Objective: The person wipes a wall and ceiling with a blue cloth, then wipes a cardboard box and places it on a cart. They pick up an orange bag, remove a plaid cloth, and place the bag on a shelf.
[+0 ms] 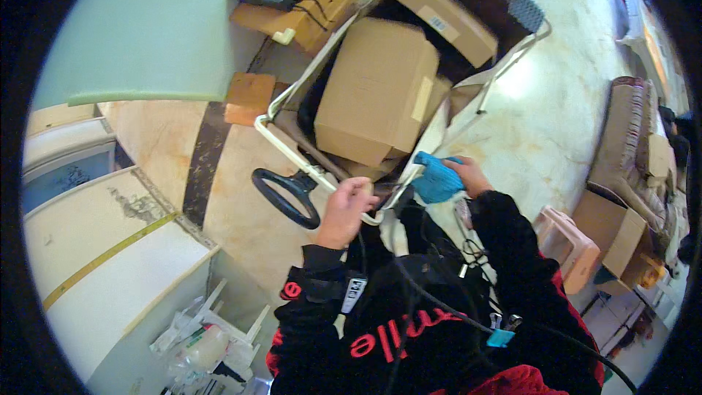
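Observation:
My right hand (pixel 471 174) grips a crumpled blue cloth (pixel 437 176) beside the near end of a white tubular frame (pixel 282 140). My left hand (pixel 344 211) is at the frame's near end, its fingers bent inward; whether they grip anything is hidden. The frame surrounds a dark fabric bed, like a cart or stroller. A large closed cardboard box (pixel 378 88) lies in it, with a longer, narrower cardboard box (pixel 447 19) bearing a label behind. A black ring (pixel 287 197), perhaps a wheel, is attached at the frame's left side, near my left hand.
A wooden box (pixel 323 8) with black blocks on top stands beyond the frame's left side. At left is a white cabinet (pixel 126 263) with a yellow strip. A pink plastic container (pixel 567 247), an open cardboard box (pixel 617 230) and a brown sofa (pixel 620 153) lie right.

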Motion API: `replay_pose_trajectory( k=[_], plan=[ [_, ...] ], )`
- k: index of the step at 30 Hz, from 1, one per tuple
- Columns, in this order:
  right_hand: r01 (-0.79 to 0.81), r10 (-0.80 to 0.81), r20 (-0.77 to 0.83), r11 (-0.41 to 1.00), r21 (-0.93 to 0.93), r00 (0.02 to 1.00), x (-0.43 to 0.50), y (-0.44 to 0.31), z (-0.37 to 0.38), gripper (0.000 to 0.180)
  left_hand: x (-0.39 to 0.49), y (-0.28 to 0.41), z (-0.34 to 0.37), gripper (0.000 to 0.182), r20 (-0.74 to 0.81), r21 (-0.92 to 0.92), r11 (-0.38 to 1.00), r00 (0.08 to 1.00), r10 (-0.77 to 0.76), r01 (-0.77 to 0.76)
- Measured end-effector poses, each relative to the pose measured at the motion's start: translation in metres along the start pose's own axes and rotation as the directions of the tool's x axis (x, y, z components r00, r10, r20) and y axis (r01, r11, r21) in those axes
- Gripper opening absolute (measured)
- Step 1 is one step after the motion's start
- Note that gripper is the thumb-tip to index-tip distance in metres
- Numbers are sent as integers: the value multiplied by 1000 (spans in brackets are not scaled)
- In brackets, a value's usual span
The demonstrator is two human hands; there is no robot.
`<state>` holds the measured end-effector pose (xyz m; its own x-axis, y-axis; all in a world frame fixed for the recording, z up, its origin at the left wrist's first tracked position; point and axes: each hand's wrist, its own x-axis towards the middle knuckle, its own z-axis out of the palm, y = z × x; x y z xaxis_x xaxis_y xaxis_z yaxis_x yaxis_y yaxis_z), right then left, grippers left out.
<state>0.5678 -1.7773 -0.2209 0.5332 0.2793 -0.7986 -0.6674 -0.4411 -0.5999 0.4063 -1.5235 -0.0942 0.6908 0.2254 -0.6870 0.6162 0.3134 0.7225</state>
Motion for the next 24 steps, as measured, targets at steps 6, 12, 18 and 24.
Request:
replay_pose_trajectory(
  k=[6, 12, 18, 24],
  plan=[
    [185, -114, 259, 946, -266, 959, -3, 19, -12, 35, -6, -56, 7, 25, 211, 287, 920, 954, 212, -268],
    [208, -49, 392, 904, -374, 919, -2, 36, 19, 34, -17, -145, -31, 32, 123, 251, 966, 989, -86, 53],
    [183, -49, 340, 908, -376, 939, -11, 25, 45, 34, -26, -173, -90, 34, 74, 259, 964, 993, -89, 68],
    [212, -16, 360, 832, -513, 933, -15, 19, 60, 36, 20, -167, -64, 31, 123, -23, 1000, 992, -17, 20]
  ],
)
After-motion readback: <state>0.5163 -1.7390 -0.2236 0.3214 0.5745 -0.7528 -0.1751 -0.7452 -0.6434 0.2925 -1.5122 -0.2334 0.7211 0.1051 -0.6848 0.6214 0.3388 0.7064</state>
